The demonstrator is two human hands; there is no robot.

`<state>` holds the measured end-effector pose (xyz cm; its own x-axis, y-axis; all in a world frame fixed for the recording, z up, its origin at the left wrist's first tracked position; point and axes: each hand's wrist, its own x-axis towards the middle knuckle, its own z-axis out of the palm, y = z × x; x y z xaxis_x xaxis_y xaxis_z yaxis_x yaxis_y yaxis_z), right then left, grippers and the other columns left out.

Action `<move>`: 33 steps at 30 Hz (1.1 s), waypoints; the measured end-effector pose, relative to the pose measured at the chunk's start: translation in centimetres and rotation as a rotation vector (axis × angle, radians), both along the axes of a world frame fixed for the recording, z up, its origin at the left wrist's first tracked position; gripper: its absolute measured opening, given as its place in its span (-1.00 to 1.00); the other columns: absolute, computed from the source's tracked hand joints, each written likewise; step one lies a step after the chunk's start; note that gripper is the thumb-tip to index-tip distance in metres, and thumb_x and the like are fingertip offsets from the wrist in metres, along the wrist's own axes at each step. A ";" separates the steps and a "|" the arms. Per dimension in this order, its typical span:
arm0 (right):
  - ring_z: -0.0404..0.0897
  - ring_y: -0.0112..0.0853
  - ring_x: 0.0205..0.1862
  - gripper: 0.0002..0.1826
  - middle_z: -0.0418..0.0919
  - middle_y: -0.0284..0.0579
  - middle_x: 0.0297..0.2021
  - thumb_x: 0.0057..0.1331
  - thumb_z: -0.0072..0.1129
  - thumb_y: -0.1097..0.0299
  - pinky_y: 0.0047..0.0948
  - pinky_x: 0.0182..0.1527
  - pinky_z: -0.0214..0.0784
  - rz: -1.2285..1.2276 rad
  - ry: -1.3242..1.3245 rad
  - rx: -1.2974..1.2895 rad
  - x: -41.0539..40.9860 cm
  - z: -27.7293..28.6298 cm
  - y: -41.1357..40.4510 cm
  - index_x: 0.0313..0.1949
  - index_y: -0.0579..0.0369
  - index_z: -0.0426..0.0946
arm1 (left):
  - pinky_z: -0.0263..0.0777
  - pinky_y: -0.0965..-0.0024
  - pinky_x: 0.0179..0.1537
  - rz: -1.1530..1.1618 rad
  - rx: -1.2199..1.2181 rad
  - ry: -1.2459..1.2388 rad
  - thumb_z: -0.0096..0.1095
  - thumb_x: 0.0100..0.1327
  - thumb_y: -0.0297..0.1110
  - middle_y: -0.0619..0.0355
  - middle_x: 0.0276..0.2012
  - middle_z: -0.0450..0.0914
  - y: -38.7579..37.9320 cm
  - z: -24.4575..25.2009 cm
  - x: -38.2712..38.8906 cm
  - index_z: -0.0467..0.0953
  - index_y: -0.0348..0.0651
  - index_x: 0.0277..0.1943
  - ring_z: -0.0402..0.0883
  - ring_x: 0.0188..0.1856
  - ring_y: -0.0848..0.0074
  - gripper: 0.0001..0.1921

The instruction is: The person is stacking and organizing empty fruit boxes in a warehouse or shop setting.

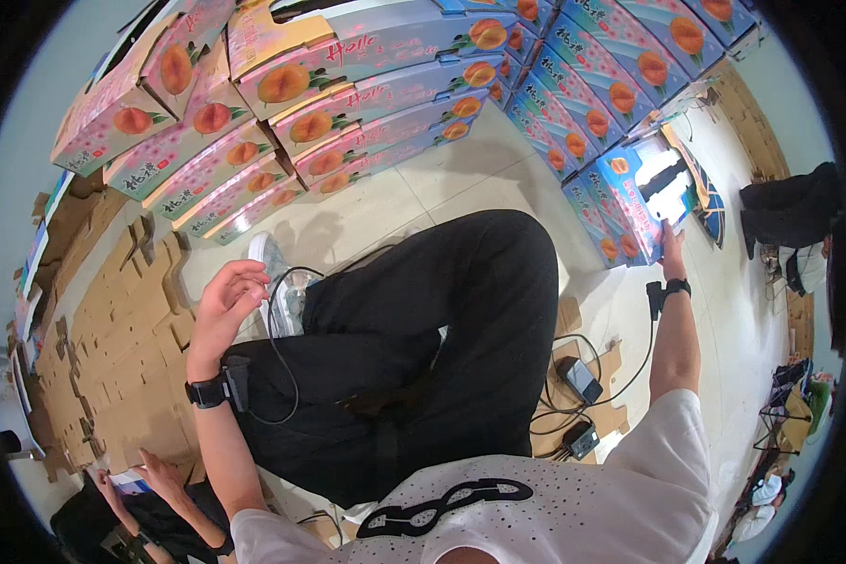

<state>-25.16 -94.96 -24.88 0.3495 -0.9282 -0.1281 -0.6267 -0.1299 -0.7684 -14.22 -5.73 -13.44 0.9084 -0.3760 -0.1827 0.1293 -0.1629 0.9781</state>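
My left hand [229, 307] hovers above my left knee beside a shoe [282, 296]. Its fingers curl loosely with nothing between them. Far to the right, my right hand [670, 248] grips the near edge of a blue printed cardboard carton [631, 201], which shows peach pictures and writing. Its upper face is bright, with a dark slot; some fingers are hidden by the carton. Stacked pink-and-blue cartons [395, 99] stand in front of me, and a second stack [585, 92] rises at the front right.
Flattened brown cardboard [134, 366] covers the floor to my left, where another person's hands [158, 483] hold a printed item. Black cables and two small devices [579, 381] lie on cardboard by my right hip. A person in dark trousers [789, 208] stands at far right.
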 end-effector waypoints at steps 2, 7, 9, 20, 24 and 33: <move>0.57 -0.22 0.28 -0.30 0.53 0.10 0.28 0.56 -0.05 -0.12 -0.14 0.24 0.49 0.212 -0.351 0.360 -0.7 0.4 0.9 0.42 0.19 0.32 | 0.50 0.42 0.12 0.000 0.004 0.002 0.27 0.44 -0.53 0.13 0.00 0.62 0.0 0.1 -0.1 0.49 -0.27 0.23 0.61 -0.01 0.56 -0.66; 0.64 -0.15 0.20 -0.43 0.61 0.00 0.20 0.63 -0.24 -0.02 -0.13 0.28 0.47 0.172 -0.705 0.715 -0.7 -1.2 0.5 0.36 0.12 0.39 | 0.49 0.42 0.12 -0.001 0.024 0.006 0.26 0.45 -0.52 0.14 0.00 0.63 -0.2 0.2 -0.3 0.49 -0.26 0.22 0.61 -0.02 0.55 -0.67; 0.67 -0.16 0.14 -0.42 0.64 0.00 0.15 0.62 -0.24 -0.06 -0.14 0.27 0.48 0.206 -0.659 0.651 -0.4 -2.0 0.0 0.33 0.13 0.42 | 0.49 0.43 0.10 -0.021 0.031 0.002 0.26 0.46 -0.50 0.14 0.00 0.63 -0.3 0.2 -0.2 0.50 -0.25 0.22 0.61 -0.03 0.55 -0.68; 0.64 -0.10 0.12 -0.09 0.63 -0.01 0.14 0.34 0.07 -0.46 0.09 0.06 0.51 0.140 -0.095 0.309 -0.5 -0.1 -2.1 0.34 0.12 0.49 | 0.48 0.45 0.03 -0.035 0.054 -0.024 0.25 0.49 -0.47 0.15 0.02 0.65 -0.4 -0.2 -0.1 0.50 -0.24 0.23 0.62 -0.04 0.57 -0.69; 0.67 -0.23 0.02 -0.11 0.65 -0.02 0.06 0.33 0.24 -0.32 -0.32 0.08 0.47 0.102 -0.364 0.366 0.2 -1.2 -1.2 0.24 0.38 0.53 | 0.47 0.46 0.01 -0.022 0.053 -0.006 0.25 0.49 -0.46 0.15 0.02 0.65 -0.6 -0.1 0.1 0.50 -0.24 0.24 0.62 -0.04 0.58 -0.69; 0.67 -0.16 -0.03 0.07 0.70 0.14 -0.08 0.24 0.22 -0.47 -0.15 0.01 0.49 -0.140 0.032 -0.283 -0.3 4.9 -1.0 0.22 0.50 0.50 | 0.49 0.42 -0.01 0.251 -0.011 -0.184 0.22 0.49 -0.45 0.13 0.03 0.64 0.3 -0.1 0.4 0.49 -0.25 0.25 0.62 -0.06 0.53 -0.68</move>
